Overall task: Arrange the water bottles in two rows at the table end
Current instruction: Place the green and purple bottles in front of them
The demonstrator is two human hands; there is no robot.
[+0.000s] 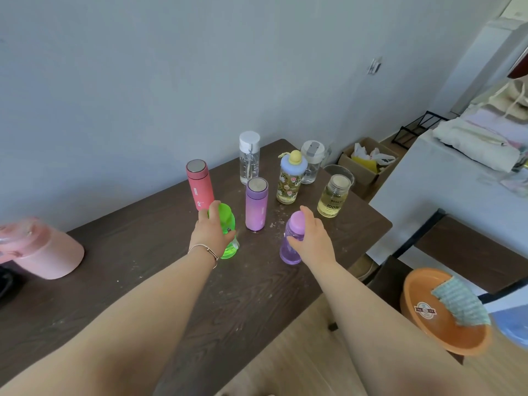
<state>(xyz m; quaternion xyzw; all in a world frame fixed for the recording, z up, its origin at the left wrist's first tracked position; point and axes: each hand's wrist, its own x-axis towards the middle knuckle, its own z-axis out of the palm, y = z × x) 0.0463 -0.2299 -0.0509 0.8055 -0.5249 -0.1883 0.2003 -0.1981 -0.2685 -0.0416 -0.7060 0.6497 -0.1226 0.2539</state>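
Note:
Several water bottles stand at the far end of the dark wooden table (171, 281). My left hand (211, 232) grips a green bottle (228, 224) upright on the table. My right hand (313, 238) grips a purple translucent bottle (290, 247), also upright. Behind them stand a red flask (199, 184), a lilac flask (256, 203), a clear bottle with a white cap (249, 158), a patterned bottle with a yellow-blue lid (290, 181), a clear lidded cup (312, 162) and a yellowish jar-like bottle (333, 197).
A pink container (43, 250) lies at the table's left. A cardboard box (368, 164) sits on the floor past the table end. An orange basin (440, 312) with a cloth is at the right, near a white counter (445, 181).

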